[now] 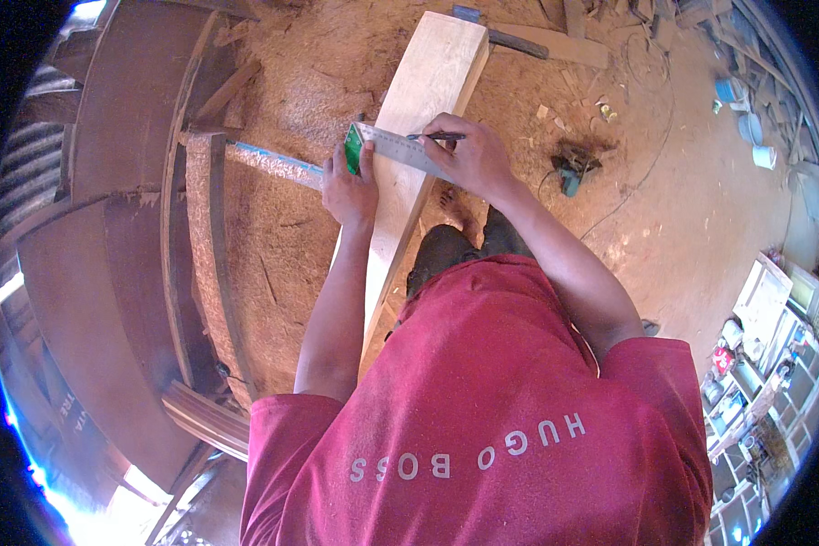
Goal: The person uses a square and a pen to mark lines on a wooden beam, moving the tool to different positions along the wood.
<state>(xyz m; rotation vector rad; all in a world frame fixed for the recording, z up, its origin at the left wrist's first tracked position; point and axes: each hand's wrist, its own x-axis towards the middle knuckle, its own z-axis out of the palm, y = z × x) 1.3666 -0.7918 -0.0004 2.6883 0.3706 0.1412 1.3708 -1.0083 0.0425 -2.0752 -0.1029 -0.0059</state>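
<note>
Marking is under way on the pale wooden plank (409, 146), which lies over the sawdust floor (300, 82). Left hand (350, 187) presses the try square (387, 146) flat across it; right hand (473, 155), its grip clenched around a pen (439, 136), meets the blade. No finished line is discernible.

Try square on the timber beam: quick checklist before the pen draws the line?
1. Try square lies flat across the timber beam: ok, blade spans the top face.
2. Green stock tight against the beam's left edge: cannot tell, the left hand covers the contact.
3. Left hand pins the square: ok, thumb and fingers on the stock.
4. Pen in the right hand, tip at the blade's far edge: ok.
5. Beam steady: cannot tell, its supports are hidden.
6. Sawdust floor around the feet: not ok, offcuts and a power tool lie close.
</note>
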